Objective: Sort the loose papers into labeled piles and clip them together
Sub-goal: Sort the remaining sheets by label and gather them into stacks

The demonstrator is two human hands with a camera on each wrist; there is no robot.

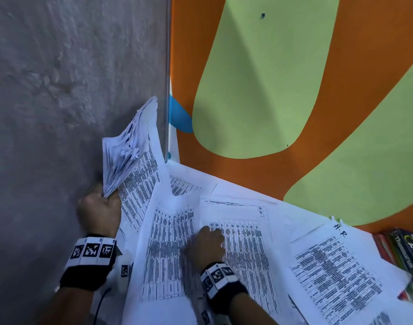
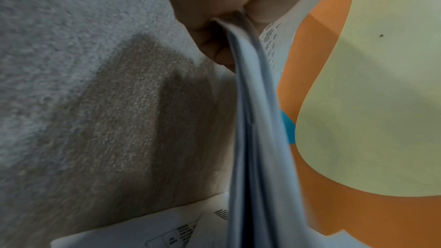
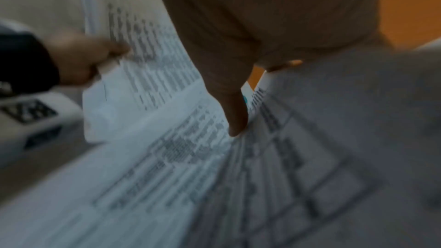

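My left hand [image 1: 100, 207] grips a thick fanned stack of printed papers [image 1: 128, 146] by its lower corner and holds it upright against the grey wall; the left wrist view shows the stack [image 2: 253, 120] pinched between thumb and fingers. My right hand [image 1: 206, 242] lies on a printed table sheet [image 1: 243, 231] on the desk, its fingers extended and touching the paper; the right wrist view is blurred, with one fingertip [image 3: 236, 127] on the sheets. A loose sheet [image 1: 168, 242] lies to the left of that hand. Further right lies a pile labelled "H-R" [image 1: 337, 266].
A rough grey wall [image 1: 60, 90] stands on the left. An orange and green painted wall [image 1: 283, 90] rises behind the desk. Several books [image 1: 405, 249] lie stacked at the desk's right edge. More white sheets [image 1: 191, 181] cover the back corner.
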